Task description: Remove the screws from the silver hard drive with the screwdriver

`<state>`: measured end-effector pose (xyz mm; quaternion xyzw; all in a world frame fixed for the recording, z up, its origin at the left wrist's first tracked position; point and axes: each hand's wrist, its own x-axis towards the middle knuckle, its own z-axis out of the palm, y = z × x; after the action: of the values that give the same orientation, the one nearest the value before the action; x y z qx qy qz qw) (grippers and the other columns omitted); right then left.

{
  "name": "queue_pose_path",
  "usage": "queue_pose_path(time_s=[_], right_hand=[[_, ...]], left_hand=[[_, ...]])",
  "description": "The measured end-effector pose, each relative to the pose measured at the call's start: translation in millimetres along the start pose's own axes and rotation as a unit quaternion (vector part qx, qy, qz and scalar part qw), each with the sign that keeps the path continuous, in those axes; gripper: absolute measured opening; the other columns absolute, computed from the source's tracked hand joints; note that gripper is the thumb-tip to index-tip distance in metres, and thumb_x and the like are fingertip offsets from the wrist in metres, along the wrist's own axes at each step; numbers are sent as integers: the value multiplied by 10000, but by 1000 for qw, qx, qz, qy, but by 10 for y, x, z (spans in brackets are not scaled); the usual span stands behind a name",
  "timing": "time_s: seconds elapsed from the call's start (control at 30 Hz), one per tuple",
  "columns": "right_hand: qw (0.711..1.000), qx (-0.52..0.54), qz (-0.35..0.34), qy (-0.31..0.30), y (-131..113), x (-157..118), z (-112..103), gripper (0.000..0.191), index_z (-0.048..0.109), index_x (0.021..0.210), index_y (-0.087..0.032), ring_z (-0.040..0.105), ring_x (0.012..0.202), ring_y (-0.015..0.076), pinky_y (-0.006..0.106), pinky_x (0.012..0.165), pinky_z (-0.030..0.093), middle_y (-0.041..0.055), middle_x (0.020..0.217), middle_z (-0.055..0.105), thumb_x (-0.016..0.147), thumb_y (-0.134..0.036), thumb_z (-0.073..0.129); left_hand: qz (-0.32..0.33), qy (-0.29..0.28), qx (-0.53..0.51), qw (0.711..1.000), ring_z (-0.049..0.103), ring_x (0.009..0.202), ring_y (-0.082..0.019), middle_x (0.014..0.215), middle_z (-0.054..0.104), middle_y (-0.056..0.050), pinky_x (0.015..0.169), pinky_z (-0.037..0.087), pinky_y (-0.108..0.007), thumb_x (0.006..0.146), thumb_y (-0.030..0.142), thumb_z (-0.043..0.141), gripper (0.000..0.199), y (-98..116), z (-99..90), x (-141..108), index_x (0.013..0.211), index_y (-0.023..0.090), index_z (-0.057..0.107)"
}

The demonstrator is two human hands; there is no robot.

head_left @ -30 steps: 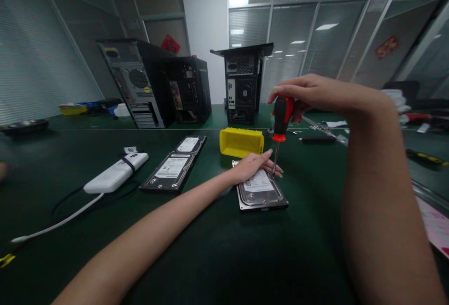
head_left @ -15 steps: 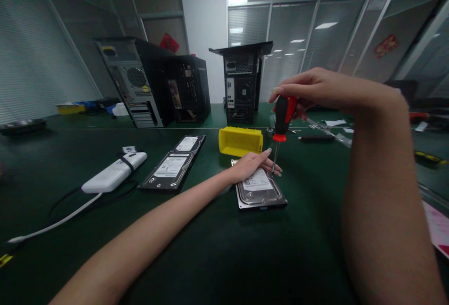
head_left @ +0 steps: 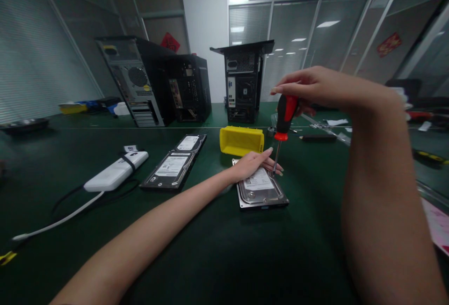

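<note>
A silver hard drive [head_left: 263,197] with a white label lies on the dark green tabletop in front of me. Across its far part rests my left hand [head_left: 250,164], flat, with fingers stretched toward the right edge. My right hand [head_left: 296,87] is wrapped round the top of a red and black screwdriver [head_left: 286,114]. The screwdriver stands nearly upright, its tip on the drive's right edge just beside my left fingertips. Whether a screw sits under the tip is too small to tell. Directly behind the drive is a yellow plastic bin [head_left: 242,140], its open side facing me.
Two more hard drives [head_left: 171,167] lie end to end at left, near a white power strip [head_left: 117,171] with cables. Computer cases [head_left: 242,83] stand at the back. A black bar [head_left: 318,138], clear plastic bits and a pink sheet [head_left: 437,225] lie at right.
The whole view has shifted slightly. My right hand still grips the screwdriver, with a slight change of finger position on the handle; my left hand stays on the drive.
</note>
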<state>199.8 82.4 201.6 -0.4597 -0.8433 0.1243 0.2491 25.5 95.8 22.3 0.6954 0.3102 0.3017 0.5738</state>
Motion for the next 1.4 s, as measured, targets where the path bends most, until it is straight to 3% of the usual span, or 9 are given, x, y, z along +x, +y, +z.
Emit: queue_pose_path(time_s=[0.4,0.7,0.87,1.03,1.13,1.23,1.4], right_hand=[[1000,0,9,-19,-26,19,16,545,718,971,-164,481,513,136,310,514,376,63,679,623,838,-660,534],[1000,-12,18,-17,-2,-20,-17,535,712,995,-164,509,541,139,317,547,407,82,744,662,865,-643,512],[1000,-19,11,-18,66,13,-36,570,717,1010,-163,549,557,157,324,546,440,85,751,685,846,-669,514],[1000,-14,16,-14,57,-12,-51,563,717,1026,-176,575,588,166,327,576,464,84,789,706,836,-671,524],[1000,-10,20,-8,26,-36,-49,538,716,1003,-175,565,578,160,317,559,455,83,778,701,836,-654,538],[1000,-6,16,-9,-4,-47,-45,518,719,996,-173,564,571,157,309,543,449,81,764,693,840,-636,548],[1000,-6,18,-12,-61,-66,-45,500,721,1034,-140,554,548,136,294,535,446,83,766,694,873,-580,547]], left_hand=[[8,-10,-19,1000,712,916,-184,964,771,-151,959,486,-343,1022,514,317,622,-62,-25,36,928,86,759],[-1,62,-47,997,706,983,-213,1045,755,-174,973,478,-367,1002,565,334,646,-50,-78,51,931,78,753],[22,54,-45,997,692,1033,-225,1083,750,-158,977,476,-377,995,600,290,678,-88,-187,28,1032,95,742],[72,109,90,987,648,1116,-236,1175,720,-146,1016,441,-390,1023,472,320,543,-69,-140,-233,1132,112,712],[117,135,244,953,593,1177,-239,1266,677,-105,1060,393,-404,1018,380,384,412,-56,-42,-438,1175,161,695],[150,94,307,935,577,1205,-225,1257,681,-74,1072,392,-394,1023,357,389,378,-49,40,-554,1208,197,677],[165,58,307,936,563,1258,-199,1301,663,-67,1111,372,-362,1030,353,379,385,-39,81,-555,1216,183,670]])
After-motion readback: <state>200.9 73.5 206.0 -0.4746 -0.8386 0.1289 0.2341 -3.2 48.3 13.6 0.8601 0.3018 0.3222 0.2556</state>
